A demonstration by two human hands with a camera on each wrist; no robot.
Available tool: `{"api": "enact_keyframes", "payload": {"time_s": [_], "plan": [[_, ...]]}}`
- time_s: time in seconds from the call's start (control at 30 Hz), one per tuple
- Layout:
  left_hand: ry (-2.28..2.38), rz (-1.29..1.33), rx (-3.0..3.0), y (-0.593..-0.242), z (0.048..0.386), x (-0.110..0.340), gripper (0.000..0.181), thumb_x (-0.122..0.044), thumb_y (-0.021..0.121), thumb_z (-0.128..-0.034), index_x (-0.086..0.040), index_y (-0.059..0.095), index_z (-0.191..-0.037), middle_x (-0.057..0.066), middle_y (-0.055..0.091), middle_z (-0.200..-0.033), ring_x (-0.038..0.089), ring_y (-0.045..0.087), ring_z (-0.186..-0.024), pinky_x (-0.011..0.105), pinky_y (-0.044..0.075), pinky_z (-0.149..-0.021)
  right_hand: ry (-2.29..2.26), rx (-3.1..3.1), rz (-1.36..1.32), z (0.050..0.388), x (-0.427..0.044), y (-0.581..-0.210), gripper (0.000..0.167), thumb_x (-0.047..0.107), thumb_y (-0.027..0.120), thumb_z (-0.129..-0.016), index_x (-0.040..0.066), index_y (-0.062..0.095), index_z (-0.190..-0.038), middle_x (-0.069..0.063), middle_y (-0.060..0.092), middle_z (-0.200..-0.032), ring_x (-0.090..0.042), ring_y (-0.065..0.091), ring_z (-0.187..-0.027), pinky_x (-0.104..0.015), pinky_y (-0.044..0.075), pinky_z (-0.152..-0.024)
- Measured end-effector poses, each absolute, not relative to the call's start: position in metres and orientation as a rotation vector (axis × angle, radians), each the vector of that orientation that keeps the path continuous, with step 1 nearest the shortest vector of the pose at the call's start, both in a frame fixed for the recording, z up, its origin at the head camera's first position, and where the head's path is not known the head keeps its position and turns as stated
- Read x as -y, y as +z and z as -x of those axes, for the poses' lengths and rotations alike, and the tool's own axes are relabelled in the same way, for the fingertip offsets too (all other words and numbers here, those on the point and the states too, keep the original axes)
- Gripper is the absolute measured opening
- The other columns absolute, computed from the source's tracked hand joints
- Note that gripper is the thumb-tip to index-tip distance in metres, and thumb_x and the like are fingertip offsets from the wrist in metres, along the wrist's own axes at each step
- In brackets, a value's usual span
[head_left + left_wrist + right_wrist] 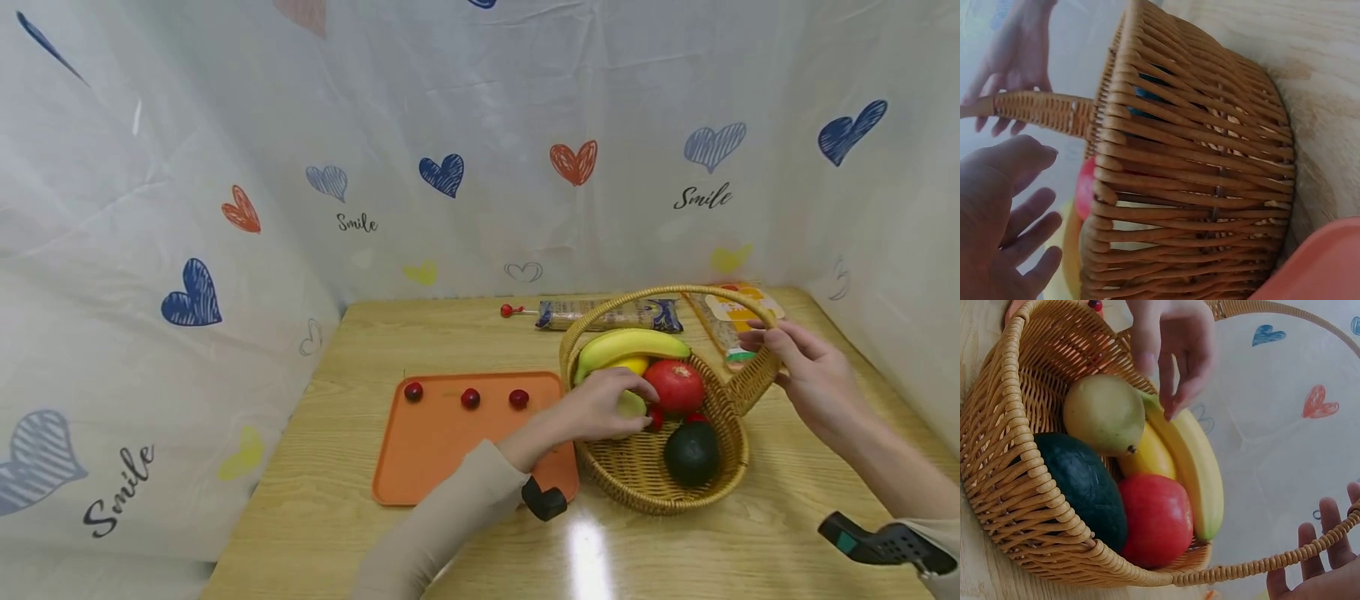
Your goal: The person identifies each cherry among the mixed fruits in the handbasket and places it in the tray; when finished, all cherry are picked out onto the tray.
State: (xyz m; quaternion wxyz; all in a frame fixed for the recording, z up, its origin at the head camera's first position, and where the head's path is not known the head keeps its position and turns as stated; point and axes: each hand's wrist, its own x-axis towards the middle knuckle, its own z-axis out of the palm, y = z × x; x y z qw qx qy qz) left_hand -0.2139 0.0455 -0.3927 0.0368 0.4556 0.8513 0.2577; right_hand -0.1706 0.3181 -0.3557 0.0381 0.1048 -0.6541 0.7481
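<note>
Plainly, the table (300, 500) bears a basket (652, 505) beside an orange tray (450, 454). The right hand (817, 375) grips the basket's handle (750, 385); the left hand (609, 406), fingers relaxed, hovers over the basket, where a banana (633, 343) and a pomegranate (678, 388) lie. Three cherries (470, 398) sit on the tray.
</note>
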Motion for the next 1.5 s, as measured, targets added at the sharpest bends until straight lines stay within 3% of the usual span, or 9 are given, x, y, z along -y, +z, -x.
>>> {"api": "enact_keyframes", "payload": {"time_s": [0.5,0.87,1.03,1.23,1.5], "plan": [[0.472,-1.305,-2.628,-0.407,0.225,-0.073,0.028,-0.030,0.065,-0.0889,-0.021,0.064,-0.115,-0.011,0.057,-0.112,0.000,0.051,-0.100,0.009,0.036,-0.081,2.314,1.986,-0.306,0.172,-0.319,-0.357,0.024,0.018,0.046,-0.100,0.011,0.060,-0.118,0.006,0.067,-0.104,0.000,0.059,-0.099,-0.015,0.042,-0.074],[0.160,-1.250,-2.811,-0.423,0.227,-0.081,0.036,-0.038,0.068,-0.0846,-0.029,0.062,-0.119,-0.013,0.057,-0.110,0.001,0.053,-0.096,0.016,0.042,-0.075,2.347,1.927,-0.359,0.173,-0.316,-0.358,0.025,0.016,0.046,-0.099,0.009,0.061,-0.118,0.004,0.066,-0.108,-0.002,0.059,-0.101,-0.016,0.043,-0.076],[-0.036,-1.238,-2.884,-0.426,0.226,-0.089,0.030,-0.042,0.069,-0.0819,-0.034,0.065,-0.110,-0.016,0.059,-0.098,0.002,0.055,-0.089,0.024,0.041,-0.071,2.364,1.899,-0.369,0.174,-0.317,-0.359,0.025,0.015,0.046,-0.099,0.009,0.061,-0.119,0.004,0.065,-0.109,-0.002,0.059,-0.102,-0.016,0.043,-0.076],[-0.100,-1.206,-2.884,-0.426,0.224,-0.095,0.010,-0.036,0.070,-0.0807,-0.032,0.062,-0.086,-0.016,0.055,-0.079,0.005,0.054,-0.076,0.029,0.038,-0.068,2.355,1.911,-0.373,0.173,-0.317,-0.358,0.025,0.015,0.046,-0.099,0.008,0.061,-0.118,0.005,0.064,-0.110,-0.002,0.058,-0.102,-0.016,0.043,-0.076],[-0.175,-1.158,-2.879,-0.428,0.221,-0.102,0.019,-0.042,0.072,-0.0786,-0.030,0.057,-0.075,-0.015,0.059,-0.079,0.008,0.056,-0.077,0.033,0.040,-0.071,2.342,1.932,-0.344,0.173,-0.317,-0.359,0.025,0.016,0.047,-0.099,0.010,0.061,-0.119,0.004,0.067,-0.105,-0.002,0.057,-0.101,-0.017,0.042,-0.075]]}}
